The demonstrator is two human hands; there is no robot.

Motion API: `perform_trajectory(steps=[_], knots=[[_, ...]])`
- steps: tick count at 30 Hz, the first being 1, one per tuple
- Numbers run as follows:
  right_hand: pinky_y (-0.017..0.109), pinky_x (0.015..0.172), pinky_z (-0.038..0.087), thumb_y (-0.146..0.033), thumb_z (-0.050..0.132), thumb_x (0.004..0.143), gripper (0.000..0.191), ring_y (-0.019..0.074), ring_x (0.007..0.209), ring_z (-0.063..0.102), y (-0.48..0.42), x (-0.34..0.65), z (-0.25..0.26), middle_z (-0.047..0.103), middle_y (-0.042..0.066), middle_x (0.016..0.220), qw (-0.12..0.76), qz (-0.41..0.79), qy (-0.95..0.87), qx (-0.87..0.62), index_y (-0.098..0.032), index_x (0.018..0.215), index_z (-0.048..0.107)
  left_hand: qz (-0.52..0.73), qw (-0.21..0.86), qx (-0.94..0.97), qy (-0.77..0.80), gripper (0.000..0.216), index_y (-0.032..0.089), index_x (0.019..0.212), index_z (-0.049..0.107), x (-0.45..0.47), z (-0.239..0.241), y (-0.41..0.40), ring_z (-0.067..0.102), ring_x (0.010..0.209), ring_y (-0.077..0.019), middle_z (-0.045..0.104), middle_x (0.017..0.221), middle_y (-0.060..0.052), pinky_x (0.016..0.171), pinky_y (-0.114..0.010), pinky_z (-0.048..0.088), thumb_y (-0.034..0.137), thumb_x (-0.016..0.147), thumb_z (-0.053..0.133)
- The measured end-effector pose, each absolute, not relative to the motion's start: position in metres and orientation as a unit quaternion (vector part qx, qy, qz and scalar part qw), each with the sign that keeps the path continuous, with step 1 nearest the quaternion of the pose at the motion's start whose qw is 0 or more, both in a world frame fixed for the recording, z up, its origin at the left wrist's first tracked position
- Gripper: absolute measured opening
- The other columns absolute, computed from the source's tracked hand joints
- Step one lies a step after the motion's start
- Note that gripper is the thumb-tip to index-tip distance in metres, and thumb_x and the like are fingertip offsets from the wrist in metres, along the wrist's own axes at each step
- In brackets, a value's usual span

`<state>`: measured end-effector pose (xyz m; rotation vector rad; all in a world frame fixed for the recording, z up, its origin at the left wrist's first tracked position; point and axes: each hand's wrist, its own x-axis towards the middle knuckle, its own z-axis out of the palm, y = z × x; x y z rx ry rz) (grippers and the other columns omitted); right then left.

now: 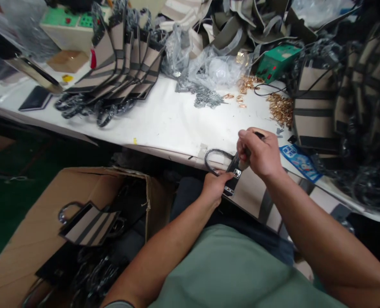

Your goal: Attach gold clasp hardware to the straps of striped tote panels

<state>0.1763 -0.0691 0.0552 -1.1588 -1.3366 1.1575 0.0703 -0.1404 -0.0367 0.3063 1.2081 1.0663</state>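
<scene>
At the table's front edge lies a striped beige-and-grey handbag (pixel 249 190) with a black end strip and a dark loop handle (pixel 211 156). My left hand (pixel 214 188) grips that strip, thumb beside a small silver metal fitting (pixel 237 173). A second metal piece (pixel 229 191) sits lower on the strip. Just above the fitting, my right hand (pixel 262 152) is closed in a fist around a slim tool with a dark end (pixel 259 135). Most of this tool is hidden by the fingers, so its exact kind does not show.
Striped bags (pixel 122 64) stand stacked at the left, more (pixel 315 102) at the right. Grey metal parts (pixel 207 98), gold-coloured parts (pixel 281 109) and a green box (pixel 278 60) lie on the white table (pixel 177 124). A cardboard box (pixel 55 205) below holds bags.
</scene>
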Motion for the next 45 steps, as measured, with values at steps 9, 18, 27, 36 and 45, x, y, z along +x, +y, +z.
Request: perform_trajectory(steps=[9, 18, 27, 36, 45], knots=[[0.026, 0.048, 0.027, -0.037, 0.06, 0.089, 0.04, 0.0087, 0.045, 0.038, -0.068, 0.15, 0.057, 0.044, -0.006, 0.045, 0.323, 0.448, -0.67, -0.496, -0.02, 0.055, 0.048, 0.502, 0.67, 0.132, 0.53, 0.028, 0.016, 0.058, 0.063, 0.072, -0.036, -0.141, 0.057, 0.052, -0.014, 0.062, 0.055, 0.0, 0.053, -0.026, 0.043, 0.028, 0.05, 0.086], [0.026, 0.042, 0.034, -0.034, 0.064, 0.093, 0.039, 0.011, 0.042, 0.044, -0.089, 0.189, 0.045, 0.05, -0.004, 0.051, 0.536, 0.473, -0.57, -0.405, -0.022, 0.058, 0.049, 0.489, 0.67, 0.135, 0.542, 0.03, 0.016, 0.054, 0.059, 0.071, -0.032, -0.141, 0.051, 0.048, -0.01, 0.056, 0.051, 0.003, 0.053, -0.024, 0.041, 0.028, 0.054, 0.086], [0.027, 0.045, 0.037, -0.035, 0.066, 0.094, 0.04, 0.0111, 0.046, 0.043, -0.101, 0.184, 0.044, 0.049, -0.003, 0.054, 0.62, 0.389, -0.566, -0.379, -0.022, 0.061, 0.05, 0.474, 0.676, 0.137, 0.548, 0.026, 0.015, 0.058, 0.063, 0.07, -0.03, -0.14, 0.055, 0.049, -0.0111, 0.062, 0.056, 0.001, 0.051, -0.024, 0.043, 0.029, 0.055, 0.085], [0.028, 0.045, 0.036, -0.04, 0.063, 0.095, 0.039, 0.0117, 0.045, 0.044, -0.098, 0.186, 0.031, 0.05, -0.004, 0.055, 0.623, 0.41, -0.541, -0.388, -0.024, 0.063, 0.046, 0.473, 0.677, 0.127, 0.549, 0.027, 0.015, 0.057, 0.063, 0.07, -0.029, -0.139, 0.055, 0.048, -0.0108, 0.061, 0.054, 0.001, 0.049, -0.023, 0.042, 0.028, 0.053, 0.086], [0.029, 0.059, 0.039, -0.04, 0.062, 0.095, 0.032, 0.014, 0.061, 0.056, -0.102, 0.245, 0.043, 0.063, -0.001, 0.064, 0.377, 0.214, -0.684, -0.586, -0.021, 0.07, 0.066, 0.461, 0.686, 0.143, 0.545, 0.032, 0.013, 0.064, 0.067, 0.067, -0.033, -0.141, 0.062, 0.053, -0.0149, 0.068, 0.06, -0.003, 0.056, -0.027, 0.048, 0.033, 0.053, 0.089]])
